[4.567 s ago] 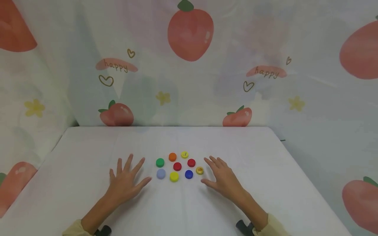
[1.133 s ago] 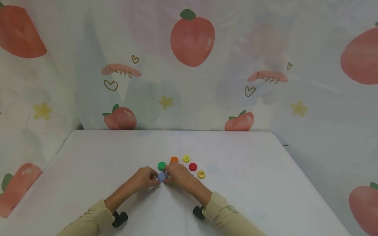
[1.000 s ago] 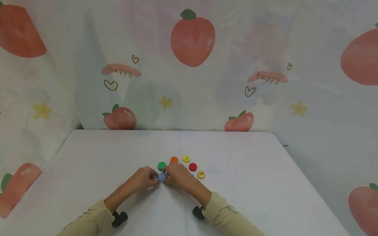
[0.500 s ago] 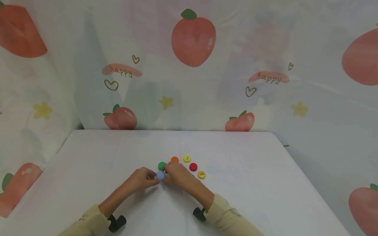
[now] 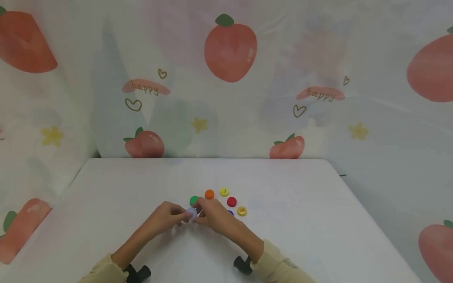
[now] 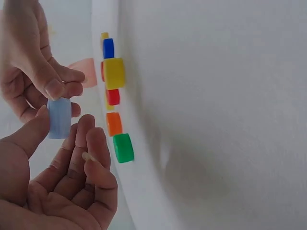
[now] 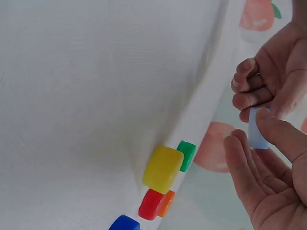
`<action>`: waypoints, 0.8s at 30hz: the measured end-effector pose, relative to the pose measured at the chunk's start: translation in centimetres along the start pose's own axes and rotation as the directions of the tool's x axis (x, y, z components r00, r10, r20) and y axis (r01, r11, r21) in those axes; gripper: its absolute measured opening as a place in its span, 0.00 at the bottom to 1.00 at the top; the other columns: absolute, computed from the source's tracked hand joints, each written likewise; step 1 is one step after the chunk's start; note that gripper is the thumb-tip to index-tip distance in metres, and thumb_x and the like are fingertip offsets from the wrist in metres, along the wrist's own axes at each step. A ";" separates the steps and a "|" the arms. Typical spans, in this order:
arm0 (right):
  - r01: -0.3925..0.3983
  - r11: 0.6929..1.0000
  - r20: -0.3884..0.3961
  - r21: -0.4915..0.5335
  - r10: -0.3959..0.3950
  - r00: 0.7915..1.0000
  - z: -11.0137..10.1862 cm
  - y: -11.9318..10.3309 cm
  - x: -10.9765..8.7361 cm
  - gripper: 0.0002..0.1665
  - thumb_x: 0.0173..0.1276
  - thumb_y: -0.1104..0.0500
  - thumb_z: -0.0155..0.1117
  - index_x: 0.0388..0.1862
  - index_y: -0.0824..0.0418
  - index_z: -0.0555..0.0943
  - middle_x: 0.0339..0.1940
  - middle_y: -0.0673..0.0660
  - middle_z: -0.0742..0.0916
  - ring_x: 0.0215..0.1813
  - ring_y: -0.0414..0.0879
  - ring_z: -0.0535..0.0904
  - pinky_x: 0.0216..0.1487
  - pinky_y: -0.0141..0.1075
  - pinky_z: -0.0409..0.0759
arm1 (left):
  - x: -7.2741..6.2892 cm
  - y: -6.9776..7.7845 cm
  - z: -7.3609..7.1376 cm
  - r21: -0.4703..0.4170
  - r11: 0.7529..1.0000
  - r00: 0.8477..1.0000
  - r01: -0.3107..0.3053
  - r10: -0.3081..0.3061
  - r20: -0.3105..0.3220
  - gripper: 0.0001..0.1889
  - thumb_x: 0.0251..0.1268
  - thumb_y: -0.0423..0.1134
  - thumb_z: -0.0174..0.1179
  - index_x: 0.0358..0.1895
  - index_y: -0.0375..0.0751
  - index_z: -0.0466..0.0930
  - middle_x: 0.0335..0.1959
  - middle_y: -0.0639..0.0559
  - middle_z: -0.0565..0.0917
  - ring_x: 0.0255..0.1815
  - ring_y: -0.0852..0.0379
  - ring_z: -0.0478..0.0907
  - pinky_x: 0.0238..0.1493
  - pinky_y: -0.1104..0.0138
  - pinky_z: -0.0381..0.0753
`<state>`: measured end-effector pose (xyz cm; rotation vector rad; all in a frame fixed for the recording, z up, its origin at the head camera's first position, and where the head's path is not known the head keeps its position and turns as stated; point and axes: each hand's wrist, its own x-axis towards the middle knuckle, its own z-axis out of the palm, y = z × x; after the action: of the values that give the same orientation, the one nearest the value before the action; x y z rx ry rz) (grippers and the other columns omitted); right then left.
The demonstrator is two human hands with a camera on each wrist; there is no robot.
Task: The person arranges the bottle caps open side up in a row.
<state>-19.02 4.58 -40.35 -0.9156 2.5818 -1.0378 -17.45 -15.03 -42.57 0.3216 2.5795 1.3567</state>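
Between my two hands, over the table, a light blue bottle cap [image 5: 191,212] is turned edge-on in the left wrist view. My left hand [image 5: 163,218] pinches it from the left, thumb on its face and the other fingers loosely bent. From the right, my right hand [image 5: 214,214] also pinches it, with thumb and fingers at its edge. Past the fingertips lie a green cap [image 5: 194,200] and an orange cap [image 5: 209,194]. A thick yellow cap [image 6: 115,74] and a red cap [image 6: 113,97] show in the wrist views; my right hand hides them in the head view.
Right of my right hand lie a yellow cap [image 5: 224,192], another red cap [image 5: 231,201], a gold cap [image 5: 242,211] and a partly covered blue cap [image 5: 231,213]. The white table [image 5: 301,228] ends at a fruit-patterned curtain [image 5: 230,118]. Black wrist cameras [image 5: 242,265] hang beneath both forearms.
Both hands, spread apart at first, have come together around the light blue cap. It has left its place on the table, shifting slightly left, and my left thumb now covers part of its face.
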 end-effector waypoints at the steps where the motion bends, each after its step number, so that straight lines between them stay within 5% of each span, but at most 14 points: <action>1: 0.006 1.000 -0.004 0.030 -0.005 1.000 0.0 0.0 -0.1 0.17 0.59 0.61 0.70 0.46 0.60 0.77 0.37 0.48 0.85 0.34 0.34 0.80 0.37 0.23 0.76 | -0.1 0.0 -0.1 -0.018 1.000 1.000 -0.008 0.008 0.003 0.20 0.59 0.53 0.63 0.36 0.36 0.84 0.28 0.52 0.84 0.27 0.57 0.79 0.28 0.64 0.77; 9: 0.020 0.960 -0.042 0.280 -0.009 0.999 -0.5 -0.2 -0.9 0.15 0.65 0.58 0.65 0.48 0.62 0.80 0.37 0.49 0.85 0.34 0.37 0.83 0.38 0.29 0.79 | -1.5 0.5 -0.6 -0.206 0.976 0.998 -0.066 0.064 -0.016 0.19 0.60 0.46 0.63 0.44 0.32 0.81 0.32 0.43 0.85 0.30 0.47 0.82 0.29 0.62 0.79; 13: -0.001 0.939 -0.042 0.344 0.016 0.999 -0.6 -0.2 -1.1 0.12 0.65 0.58 0.65 0.46 0.62 0.81 0.36 0.50 0.86 0.34 0.39 0.84 0.37 0.30 0.80 | -1.9 1.0 -0.7 -0.196 0.975 0.994 -0.103 0.094 -0.051 0.19 0.61 0.46 0.63 0.46 0.32 0.79 0.33 0.43 0.85 0.30 0.46 0.82 0.30 0.64 0.80; 18: -0.027 0.928 -0.052 0.372 0.049 0.997 -0.5 -0.3 -1.3 0.10 0.64 0.60 0.65 0.44 0.60 0.81 0.36 0.54 0.87 0.33 0.43 0.85 0.36 0.31 0.81 | -2.1 1.3 -0.7 -0.146 0.984 0.991 -0.102 0.088 -0.097 0.18 0.63 0.48 0.61 0.46 0.36 0.80 0.33 0.44 0.85 0.31 0.46 0.82 0.31 0.66 0.80; 24: 0.055 0.961 -0.107 0.272 -0.026 0.994 -0.2 -0.1 -1.4 0.10 0.63 0.58 0.67 0.43 0.58 0.82 0.35 0.46 0.86 0.35 0.36 0.82 0.39 0.28 0.79 | -2.3 1.2 -0.7 -0.142 0.981 0.986 -0.135 0.119 -0.115 0.17 0.61 0.48 0.63 0.46 0.38 0.81 0.36 0.47 0.84 0.35 0.46 0.82 0.35 0.62 0.81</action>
<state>-17.91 5.52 -40.16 -0.8672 2.4207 -1.4453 -15.33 -15.59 -40.98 0.4059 2.5602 1.6437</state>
